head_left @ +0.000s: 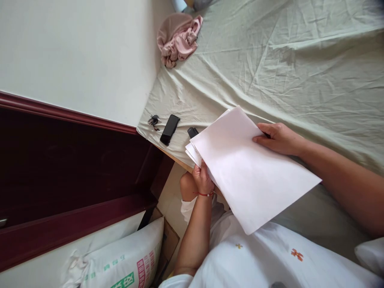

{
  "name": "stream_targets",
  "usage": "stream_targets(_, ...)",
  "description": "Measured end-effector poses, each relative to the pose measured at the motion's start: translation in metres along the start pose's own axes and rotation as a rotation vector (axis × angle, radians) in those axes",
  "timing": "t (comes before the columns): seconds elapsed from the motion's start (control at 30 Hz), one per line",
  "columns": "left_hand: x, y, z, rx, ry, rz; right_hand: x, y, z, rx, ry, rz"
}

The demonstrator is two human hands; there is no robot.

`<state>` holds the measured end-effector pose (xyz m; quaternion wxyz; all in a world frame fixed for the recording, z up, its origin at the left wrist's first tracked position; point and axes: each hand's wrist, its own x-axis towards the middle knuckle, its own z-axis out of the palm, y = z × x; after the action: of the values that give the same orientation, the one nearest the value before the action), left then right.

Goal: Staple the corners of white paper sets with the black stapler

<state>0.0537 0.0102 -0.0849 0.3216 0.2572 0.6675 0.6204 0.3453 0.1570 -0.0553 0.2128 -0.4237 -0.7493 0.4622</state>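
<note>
Several white paper sheets (249, 168) are held in front of my body, tilted and slightly fanned at their left corner. My left hand (204, 178) grips the sheets at their lower left edge, its fingers partly hidden beneath the paper; a red cord bracelet circles that wrist. On the far right edge, my right hand (277, 138) pinches the paper, with thumb and forefinger showing. A small black object (192, 132) lies on the sheet-covered bed, partly hidden behind the papers' left corner.
A black phone (170, 129) and a bunch of keys (154, 121) lie near the corner of the bed (300, 80). Crumpled pink cloth (179, 40) rests by the wall. At left are a dark red wooden cabinet (69, 160) and a stuffed white printed sack (129, 256).
</note>
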Motion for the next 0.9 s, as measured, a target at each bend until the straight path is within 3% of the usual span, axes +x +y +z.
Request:
stream_targets(0.33,-0.005,0.009,0.009,-0.107,0.037,-0.017,0.004,0.003,0.006,0.007,0.090,0.037)
stream_targets(0.6,-0.005,0.010,0.008,-0.053,0.111,-0.019,0.003,0.005,0.005,-0.033,0.070,0.054)
stream_targets(0.9,-0.006,0.014,0.010,-0.011,0.087,0.032,0.002,0.006,0.005,0.009,0.036,0.037)
